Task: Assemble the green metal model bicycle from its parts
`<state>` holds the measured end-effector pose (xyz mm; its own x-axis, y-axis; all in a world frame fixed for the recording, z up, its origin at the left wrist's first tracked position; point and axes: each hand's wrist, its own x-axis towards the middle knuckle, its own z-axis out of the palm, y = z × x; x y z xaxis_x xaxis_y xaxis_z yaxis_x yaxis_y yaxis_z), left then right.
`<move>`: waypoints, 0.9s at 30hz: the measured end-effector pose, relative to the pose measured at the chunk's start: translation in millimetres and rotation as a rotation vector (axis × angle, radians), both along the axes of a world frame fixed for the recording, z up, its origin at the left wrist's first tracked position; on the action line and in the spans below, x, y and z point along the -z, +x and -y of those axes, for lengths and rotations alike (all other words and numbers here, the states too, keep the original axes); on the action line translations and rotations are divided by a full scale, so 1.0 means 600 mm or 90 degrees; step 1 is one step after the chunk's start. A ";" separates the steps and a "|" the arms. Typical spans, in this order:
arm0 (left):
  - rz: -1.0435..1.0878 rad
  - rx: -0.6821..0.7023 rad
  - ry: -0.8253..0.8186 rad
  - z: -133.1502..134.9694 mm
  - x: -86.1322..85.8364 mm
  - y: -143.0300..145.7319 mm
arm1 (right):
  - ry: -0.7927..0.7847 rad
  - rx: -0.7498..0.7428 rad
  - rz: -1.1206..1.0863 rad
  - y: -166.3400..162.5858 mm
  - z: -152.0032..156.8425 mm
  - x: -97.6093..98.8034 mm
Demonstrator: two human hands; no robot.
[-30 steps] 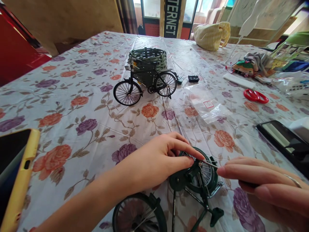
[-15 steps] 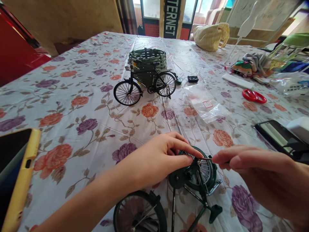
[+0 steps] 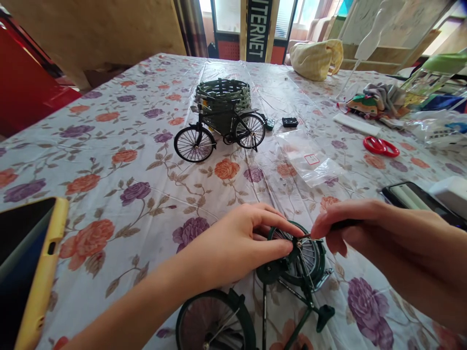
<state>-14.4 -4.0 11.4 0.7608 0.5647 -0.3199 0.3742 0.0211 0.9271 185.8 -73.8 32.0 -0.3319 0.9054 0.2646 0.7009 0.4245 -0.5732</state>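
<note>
A dark green model bicycle (image 3: 269,273) lies on its side on the flowered tablecloth, its rear wheel (image 3: 310,257) nearest my hands. My left hand (image 3: 242,238) is closed on the bicycle by the rear wheel, with thumb and index finger either side of the hub; the other fingers are partly hidden. A thin screwdriver (image 3: 347,224) with a dark handle is gripped in my right hand (image 3: 368,238). Its slim shaft reaches the rear axle, close to my left index fingertip. The front wheel (image 3: 215,321) is cut off by the lower edge.
A black model bicycle (image 3: 222,127) stands before a green woven basket (image 3: 224,92). To the right are a clear plastic bag (image 3: 310,163), red-handled scissors (image 3: 380,146) and a dark phone (image 3: 416,197). A yellow-cased phone (image 3: 47,272) is at the left edge.
My right hand has moved slightly left and up and turned, so the screwdriver's dark handle now shows. My left hand keeps its hold on the bicycle. The view has shifted a little.
</note>
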 end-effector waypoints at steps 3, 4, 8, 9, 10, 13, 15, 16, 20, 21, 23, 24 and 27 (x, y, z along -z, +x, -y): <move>0.005 -0.005 0.021 0.002 0.003 0.001 | -0.011 -0.006 -0.022 0.004 -0.003 0.005; 0.005 -0.009 0.034 0.003 0.004 0.002 | -0.012 -0.008 -0.039 0.004 -0.004 0.007; 0.004 -0.019 0.069 0.004 0.008 0.004 | 0.008 -0.003 -0.119 0.000 -0.008 0.018; 0.005 -0.019 0.071 0.004 0.009 0.004 | 0.015 0.002 -0.136 -0.002 -0.008 0.021; 0.005 -0.019 0.074 0.004 0.009 0.003 | 0.021 0.006 -0.153 -0.003 -0.008 0.023; 0.000 -0.024 0.086 0.004 0.008 0.003 | 0.030 0.011 -0.193 -0.006 -0.008 0.030; -0.005 -0.025 0.095 0.004 0.006 0.004 | 0.045 0.009 -0.215 -0.007 -0.009 0.032; -0.006 -0.027 0.096 0.005 0.005 0.004 | 0.048 0.007 -0.226 -0.008 -0.010 0.033; -0.008 -0.029 0.097 0.005 0.005 0.005 | 0.000 0.026 -0.286 -0.014 -0.019 0.034; -0.006 -0.028 0.096 0.005 0.006 0.005 | -0.006 0.043 -0.295 -0.015 -0.021 0.034; 0.002 -0.028 0.094 0.006 0.008 0.004 | 0.009 0.069 -0.288 -0.016 -0.021 0.035; 0.005 -0.028 0.093 0.006 0.009 0.004 | 0.028 0.071 -0.272 -0.015 -0.020 0.035; 0.010 -0.036 0.096 0.007 0.012 0.004 | 0.077 0.030 -0.194 -0.007 -0.014 0.031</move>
<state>-12.2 -8.4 4.4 0.7307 0.6473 -0.2169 0.3620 -0.0980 0.9270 181.3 -65.2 13.6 -0.1789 0.8740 0.4518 0.5257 0.4731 -0.7070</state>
